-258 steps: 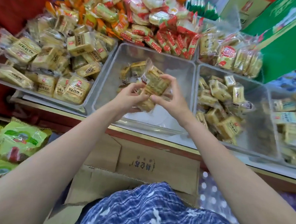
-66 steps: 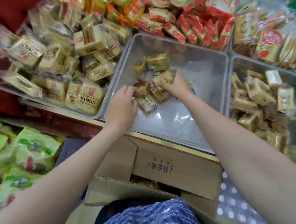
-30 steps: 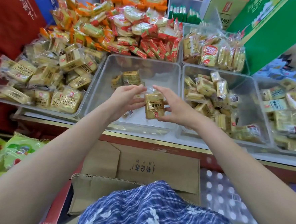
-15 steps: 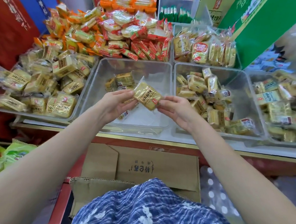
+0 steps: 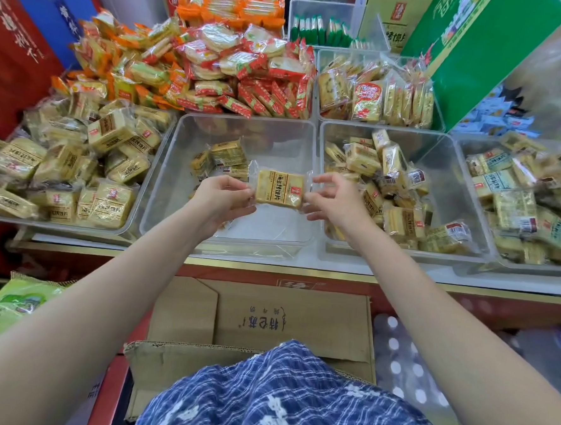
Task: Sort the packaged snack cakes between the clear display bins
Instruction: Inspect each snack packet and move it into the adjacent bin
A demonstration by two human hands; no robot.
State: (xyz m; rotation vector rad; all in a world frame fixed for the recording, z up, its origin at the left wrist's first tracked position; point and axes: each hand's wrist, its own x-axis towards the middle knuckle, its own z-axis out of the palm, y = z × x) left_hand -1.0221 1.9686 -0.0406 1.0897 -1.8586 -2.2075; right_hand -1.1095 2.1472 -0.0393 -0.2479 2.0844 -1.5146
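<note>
Above the middle clear bin I hold one yellow wrapped snack cake flat, label up. My left hand pinches the wrapper's left end and my right hand pinches its right end. A few more cakes lie at the back of that bin. The left bin is heaped with similar yellow cakes. Several cakes fill part of the right bin.
Behind the bins lie heaps of orange and red wrapped snacks, a bin of yellow packs and a green carton. Another bin of cakes stands far right. An open cardboard box sits below the counter edge; green bags lie lower left.
The cake has turned from tilted to flat and label up between my hands. My right hand's fingers have shifted to pinch the wrapper end. The view has dropped slightly.
</note>
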